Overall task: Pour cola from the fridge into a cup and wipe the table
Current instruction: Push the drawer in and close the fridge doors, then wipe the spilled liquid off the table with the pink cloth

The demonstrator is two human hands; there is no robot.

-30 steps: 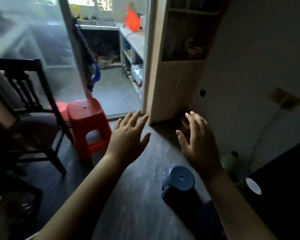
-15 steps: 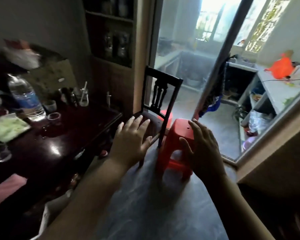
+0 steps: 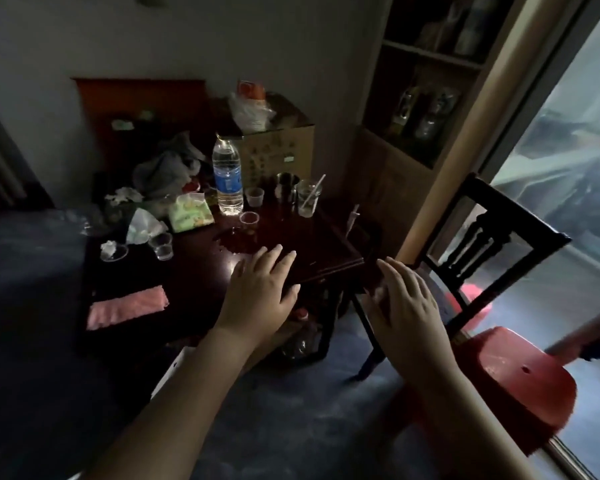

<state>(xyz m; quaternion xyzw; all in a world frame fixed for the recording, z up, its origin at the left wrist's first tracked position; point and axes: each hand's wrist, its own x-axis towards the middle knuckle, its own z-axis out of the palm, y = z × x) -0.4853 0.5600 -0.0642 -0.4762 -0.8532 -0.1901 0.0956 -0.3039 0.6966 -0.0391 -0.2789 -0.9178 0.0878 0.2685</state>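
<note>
The left hand [image 3: 260, 292] was held out towards the near right edge of the worktop [image 3: 194, 275]. Its grip was fully open, fingers straight and spread, nothing in it. The right hand [image 3: 407, 303] hung off the worktop's right corner, in front of a dark chair [image 3: 520, 214], its grip equally open and empty. No cola and no fridge could be made out (the room was dim). A dark wet puddle [image 3: 238, 242] lay on the worktop just beyond the left fingertips. A small clear cup [image 3: 249, 218] stood just behind it, and a water bottle [image 3: 227, 180] stood further back. The pink cloth [image 3: 127, 308] lay flat on the near left part of the worktop, well to the left of the left hand. Its long axis ran left to right, roughly along the near edge. For the wiping step, the left hand was judged the nearer. Its reach would run leftward to the cloth's right short end.
</note>
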